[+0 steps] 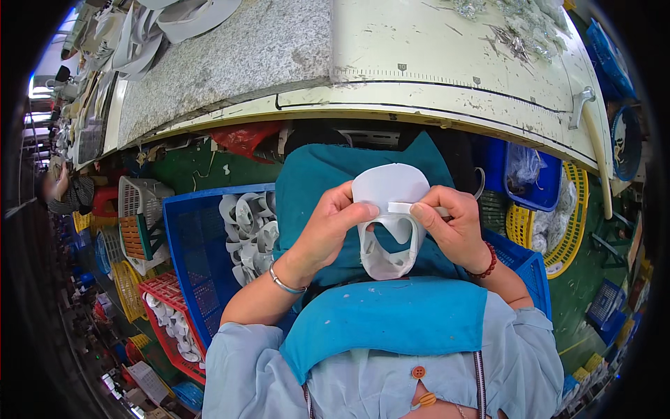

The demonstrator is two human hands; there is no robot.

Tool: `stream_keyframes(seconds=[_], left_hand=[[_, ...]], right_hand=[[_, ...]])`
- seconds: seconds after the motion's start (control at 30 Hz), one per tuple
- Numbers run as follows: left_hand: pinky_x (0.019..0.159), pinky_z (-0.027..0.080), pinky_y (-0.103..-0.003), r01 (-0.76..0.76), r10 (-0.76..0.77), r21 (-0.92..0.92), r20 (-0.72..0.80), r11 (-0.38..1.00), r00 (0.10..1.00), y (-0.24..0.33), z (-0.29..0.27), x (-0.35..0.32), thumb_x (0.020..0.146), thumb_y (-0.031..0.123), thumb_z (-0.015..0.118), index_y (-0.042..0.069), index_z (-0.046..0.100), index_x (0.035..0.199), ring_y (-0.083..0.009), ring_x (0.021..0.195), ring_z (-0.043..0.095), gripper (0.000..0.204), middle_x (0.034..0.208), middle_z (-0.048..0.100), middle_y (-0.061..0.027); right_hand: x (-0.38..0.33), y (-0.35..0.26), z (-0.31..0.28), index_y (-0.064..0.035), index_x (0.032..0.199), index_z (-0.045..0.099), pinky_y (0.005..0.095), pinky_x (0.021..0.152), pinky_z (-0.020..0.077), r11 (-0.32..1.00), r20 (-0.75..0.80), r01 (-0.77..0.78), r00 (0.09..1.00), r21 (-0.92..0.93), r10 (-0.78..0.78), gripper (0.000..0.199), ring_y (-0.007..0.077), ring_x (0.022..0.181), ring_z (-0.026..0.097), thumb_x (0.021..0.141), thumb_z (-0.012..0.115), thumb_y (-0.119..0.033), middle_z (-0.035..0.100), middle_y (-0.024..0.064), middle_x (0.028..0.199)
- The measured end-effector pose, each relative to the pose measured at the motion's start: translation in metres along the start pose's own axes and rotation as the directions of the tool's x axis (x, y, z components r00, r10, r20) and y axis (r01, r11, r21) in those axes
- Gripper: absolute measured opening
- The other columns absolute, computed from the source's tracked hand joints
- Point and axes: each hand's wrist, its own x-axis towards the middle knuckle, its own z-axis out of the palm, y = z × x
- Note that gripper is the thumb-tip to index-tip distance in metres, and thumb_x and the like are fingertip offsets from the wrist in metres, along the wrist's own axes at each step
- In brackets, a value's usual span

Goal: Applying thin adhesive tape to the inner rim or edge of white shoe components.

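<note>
A white shoe upper (389,183) is held up over my lap, its broad rounded end pointing to the table and its oval opening toward my body. My left hand (329,222) is closed on its left edge, thumb pressed on the front. On the other side my right hand (452,218) pinches a narrow white strap (399,207) that lies across the upper. The fingers behind the piece are hidden. Under it, a teal apron (307,181) covers my lap.
A pale worktable (447,105) with a stone slab (237,70) stands ahead. White pieces lie at its far left. A blue crate (199,258) of white uppers is at my left, near a red crate (167,335). A blue bin (537,202) and yellow basket (579,223) are at right.
</note>
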Motion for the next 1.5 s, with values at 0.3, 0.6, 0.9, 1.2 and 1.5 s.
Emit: stream_keyframes(seconds=[0.3,0.6,0.9,1.2,1.5], left_hand=[[0.072,0.045,-0.024,-0.036,0.036,0.003,-0.016,0.999,0.999,-0.003,0.003,-0.003,0.08,0.016,0.061,0.002,0.057,0.114,-0.0094,0.085,0.056,0.037,0.098,0.063,-0.0034],[0.081,0.05,-0.026,-0.054,0.057,0.055,-0.059,0.997,0.997,-0.008,0.008,-0.001,0.079,0.013,0.075,0.0,0.058,0.113,-0.0107,0.091,0.062,0.04,0.101,0.066,-0.0069],[0.061,0.044,-0.021,-0.042,0.042,-0.004,-0.098,0.999,0.994,-0.007,0.007,-0.002,0.079,0.012,0.075,0.001,0.062,0.102,-0.0054,0.067,0.052,0.028,0.083,0.064,-0.0021],[0.056,0.038,-0.02,0.013,-0.015,-0.04,-0.053,0.999,0.998,-0.01,0.0,0.002,0.078,0.014,0.072,0.001,0.063,0.096,-0.0056,0.061,0.047,0.023,0.078,0.061,-0.0001],[0.074,0.051,-0.023,-0.076,0.081,0.08,-0.062,0.994,0.995,-0.014,0.002,-0.001,0.078,0.009,0.073,-0.001,0.065,0.101,-0.0102,0.082,0.064,0.027,0.093,0.068,-0.0072]], right_hand=[[0.0,0.002,0.005,-0.0003,0.076,0.062,0.0252,0.05,0.0415,1.0,0.037,0.016,0.999,-0.007,-0.016,0.017,0.012,0.056,0.055,0.085,0.068,-0.014,0.06,0.0059,0.065],[-0.006,0.004,0.013,-0.0004,0.076,0.061,0.0268,0.05,0.0427,0.992,-0.036,0.049,0.998,-0.114,-0.053,0.016,0.0148,0.057,0.057,0.083,0.069,-0.013,0.06,0.0076,0.065],[-0.017,0.015,0.004,0.0,0.08,0.058,0.0243,0.05,0.0357,1.0,-0.072,-0.009,0.997,-0.021,0.007,0.02,0.0113,0.057,0.046,0.089,0.061,-0.017,0.049,0.0044,0.07],[-0.02,0.023,-0.006,0.0,0.081,0.056,0.0243,0.054,0.0428,0.973,-0.159,0.001,0.986,-0.233,-0.039,0.014,0.0117,0.06,0.051,0.087,0.06,-0.011,0.051,0.0048,0.071],[-0.001,-0.004,0.004,0.0017,0.082,0.056,0.0241,0.053,0.0481,0.997,0.097,-0.071,0.993,0.031,0.067,0.017,0.0141,0.058,0.061,0.08,0.067,-0.012,0.06,0.0088,0.068]])
